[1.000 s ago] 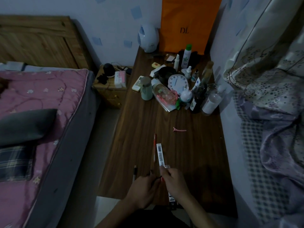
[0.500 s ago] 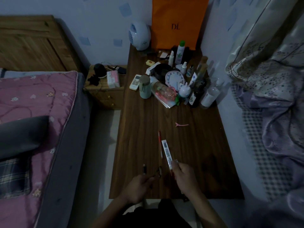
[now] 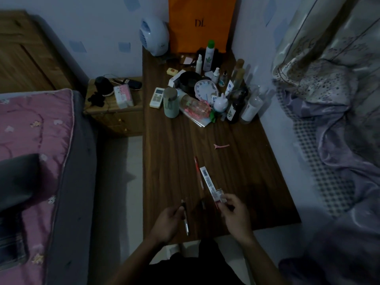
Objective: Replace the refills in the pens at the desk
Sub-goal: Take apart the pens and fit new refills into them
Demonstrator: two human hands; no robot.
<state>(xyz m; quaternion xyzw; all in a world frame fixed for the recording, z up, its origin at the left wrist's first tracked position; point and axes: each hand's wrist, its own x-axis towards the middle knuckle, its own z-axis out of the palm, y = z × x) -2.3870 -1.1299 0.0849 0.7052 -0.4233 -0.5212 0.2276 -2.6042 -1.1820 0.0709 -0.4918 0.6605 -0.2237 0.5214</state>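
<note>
Pen (image 3: 185, 218) lies in the left hand (image 3: 167, 224), fingers curled round its barrel, over the near edge of the tabletop (image 3: 246, 171). The right hand (image 3: 234, 214) pinches the near end of a refill pack (image 3: 207, 179), which lies just right of a red pen (image 3: 197, 171). A pink clip (image 3: 221, 146) lies farther off.
</note>
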